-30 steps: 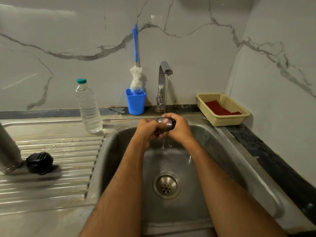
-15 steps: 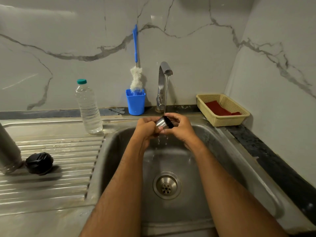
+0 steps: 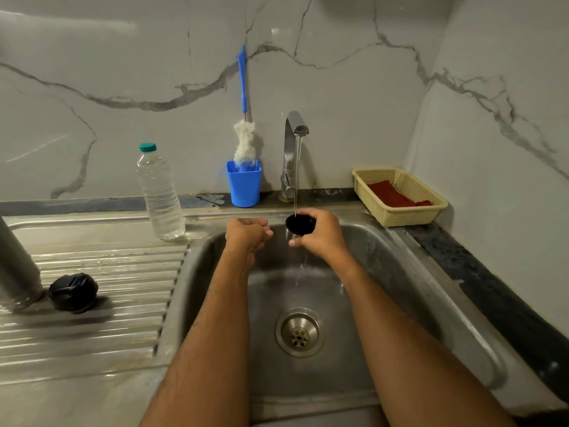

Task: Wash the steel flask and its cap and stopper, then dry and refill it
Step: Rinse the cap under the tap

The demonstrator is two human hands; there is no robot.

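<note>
Right hand: the right hand (image 3: 320, 232) grips the small round steel flask cap with the black inside (image 3: 300, 224), fingers and thumb curled round its sides
Cap: its open mouth faces up, right under the thin stream of water (image 3: 297, 174) from the shiny steel tap (image 3: 291, 149), above the steel sink bowl (image 3: 385, 272)
Left hand: the left hand (image 3: 246, 234) is just beside the cap and not touching it; its fingers are curled in and hold nothing
Water: it runs into the cap and drips down toward the round steel drain (image 3: 300, 331)
Flask: the tall grey steel flask (image 3: 15, 266) stands on the ribbed steel draining board (image 3: 107, 318) at the far left, partly cut off by the edge of the view
Stopper: the round black stopper (image 3: 73, 292) lies on the draining board, just beside the foot of the flask
Bottle: a clear plastic water bottle with a green lid (image 3: 159, 192) stands at the back of the board, near the left hand
Brush: a blue-handled bottle brush with white fluff (image 3: 244, 143) stands in a blue plastic cup (image 3: 244, 188) left of the tap
Basket: a yellow plastic basket (image 3: 409, 217) sits at the right of the sink with a red cloth (image 3: 394, 197) in it
In the way: the right hand hides most of the cap's outside
Writing: the bottle has no label that can be read
</note>
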